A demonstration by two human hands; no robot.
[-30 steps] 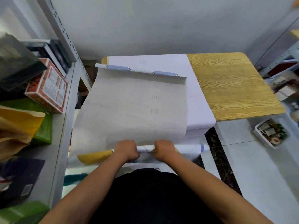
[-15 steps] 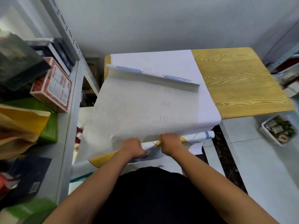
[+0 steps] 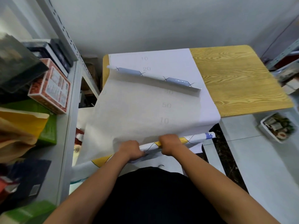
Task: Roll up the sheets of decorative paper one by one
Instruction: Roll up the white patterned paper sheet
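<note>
A large sheet of decorative paper (image 3: 139, 110) lies white side up, stretching from the table toward me. Its near end is wound into a roll (image 3: 192, 139) showing yellow, blue and white print. My left hand (image 3: 131, 150) and my right hand (image 3: 169, 143) grip this roll side by side, fingers curled round it. The sheet's far edge (image 3: 153, 76) curls up and shows grey-blue print. Under it rests a stack of white sheets (image 3: 208, 109) with faint numbers, on the left part of the wooden table (image 3: 239, 81).
A metal shelf (image 3: 68, 120) on the left holds boxes, a red-and-white carton (image 3: 51, 86), green packs and a yellow envelope. A white tray (image 3: 278, 126) of small items sits on the tiled floor at right. More shelving stands at the far right.
Both hands have kept their grip on the roll while it tilted, right end farther from me. The sheet's far curled edge has swung askew. The view has shifted slightly.
</note>
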